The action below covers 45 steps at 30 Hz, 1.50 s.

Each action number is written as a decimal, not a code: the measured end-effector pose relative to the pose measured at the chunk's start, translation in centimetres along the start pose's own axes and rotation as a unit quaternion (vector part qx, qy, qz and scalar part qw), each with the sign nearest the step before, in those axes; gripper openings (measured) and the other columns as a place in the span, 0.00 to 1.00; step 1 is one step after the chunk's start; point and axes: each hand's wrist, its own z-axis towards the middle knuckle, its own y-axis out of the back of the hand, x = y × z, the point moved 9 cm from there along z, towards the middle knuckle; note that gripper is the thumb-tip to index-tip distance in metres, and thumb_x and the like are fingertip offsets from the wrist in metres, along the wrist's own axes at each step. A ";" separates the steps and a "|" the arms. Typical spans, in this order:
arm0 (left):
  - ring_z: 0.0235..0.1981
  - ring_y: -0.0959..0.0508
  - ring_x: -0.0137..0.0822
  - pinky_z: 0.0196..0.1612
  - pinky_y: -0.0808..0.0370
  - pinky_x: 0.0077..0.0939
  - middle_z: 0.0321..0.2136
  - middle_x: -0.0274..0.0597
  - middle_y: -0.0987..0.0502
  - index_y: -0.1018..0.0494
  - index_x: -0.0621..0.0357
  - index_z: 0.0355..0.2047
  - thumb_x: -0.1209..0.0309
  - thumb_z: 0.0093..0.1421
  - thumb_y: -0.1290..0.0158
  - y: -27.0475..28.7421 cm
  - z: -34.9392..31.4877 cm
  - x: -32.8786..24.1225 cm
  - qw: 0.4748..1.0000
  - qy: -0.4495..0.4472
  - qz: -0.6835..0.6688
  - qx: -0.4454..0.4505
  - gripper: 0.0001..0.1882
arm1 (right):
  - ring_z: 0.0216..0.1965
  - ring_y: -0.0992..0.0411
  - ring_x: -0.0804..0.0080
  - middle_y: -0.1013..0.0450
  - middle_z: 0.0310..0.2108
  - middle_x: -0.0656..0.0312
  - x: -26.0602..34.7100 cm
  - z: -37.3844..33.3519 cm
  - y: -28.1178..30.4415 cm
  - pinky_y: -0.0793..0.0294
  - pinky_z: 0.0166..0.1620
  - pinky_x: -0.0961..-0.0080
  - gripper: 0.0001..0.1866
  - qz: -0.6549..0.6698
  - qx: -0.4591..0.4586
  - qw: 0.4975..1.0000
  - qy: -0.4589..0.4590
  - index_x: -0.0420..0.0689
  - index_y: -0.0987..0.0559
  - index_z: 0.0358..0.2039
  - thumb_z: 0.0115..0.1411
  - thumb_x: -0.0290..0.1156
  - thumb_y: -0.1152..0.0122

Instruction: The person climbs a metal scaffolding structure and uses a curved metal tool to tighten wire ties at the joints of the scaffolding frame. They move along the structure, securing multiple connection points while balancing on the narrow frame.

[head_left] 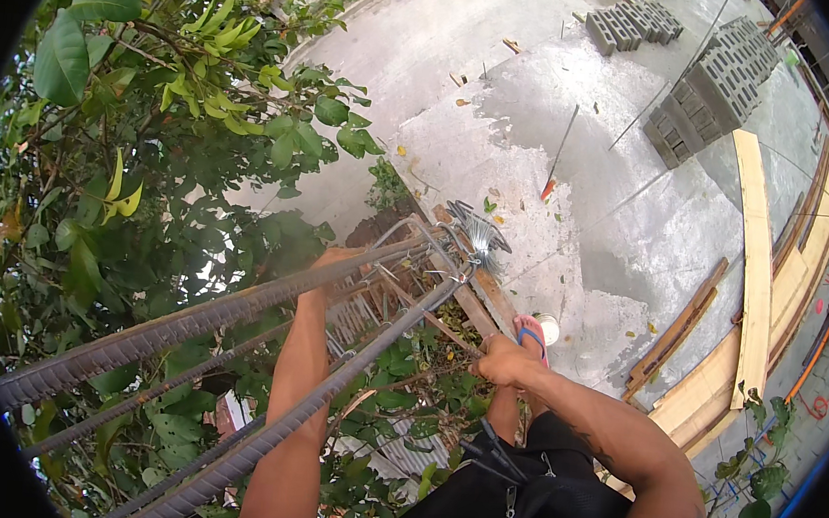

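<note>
The concrete slab (541,133) fills the upper right, with block stacks (710,88) at its far edge and planks (754,276) along its right side. Across it, from lower left toward centre, runs the rebar cage (230,381), its long ribbed bars meeting tie stirrups at the far end. Leafy branches (134,110) crowd the cage's left. The left hand (329,260) reaches under the cage's upper bar and seems wrapped on it, though the bar hides the fingers. The right hand (502,358), just right of the cage, is closed in a fist on a thin rod or wire. To steady the cage well, keep both grips firm and feet planted; a sandalled foot (531,334) stands beside that hand.
</note>
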 end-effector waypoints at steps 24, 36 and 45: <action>0.46 0.28 0.56 0.51 0.35 0.43 0.40 0.61 0.25 0.23 0.63 0.37 0.52 0.55 0.51 -1.3 -4.2 -1.5 0.889 0.017 0.179 -0.421 0.24 | 0.35 0.28 0.41 0.29 0.27 0.32 -0.7 0.5 -0.7 0.29 0.42 0.60 0.15 0.048 0.000 0.999 0.017 0.29 0.23 0.21 0.40 0.32 0.46; 0.29 0.27 0.55 0.35 0.34 0.48 0.23 0.54 0.26 0.28 0.63 0.23 0.54 0.56 0.59 -1.6 -3.6 -1.7 0.863 -0.146 0.244 -0.418 0.23 | 0.37 0.25 0.47 0.26 0.32 0.39 3.0 -2.4 5.5 0.26 0.40 0.61 0.13 -0.125 -0.050 0.991 0.022 0.29 0.23 0.30 0.43 0.23 0.46; 0.35 0.23 0.49 0.39 0.30 0.39 0.30 0.53 0.22 0.25 0.64 0.33 0.60 0.57 0.51 -1.7 -3.0 -1.6 0.887 -0.146 0.235 -0.370 0.17 | 0.36 0.23 0.53 0.24 0.31 0.43 4.2 -2.1 7.9 0.23 0.36 0.64 0.14 -0.250 -0.060 0.964 0.070 0.31 0.24 0.34 0.45 0.24 0.44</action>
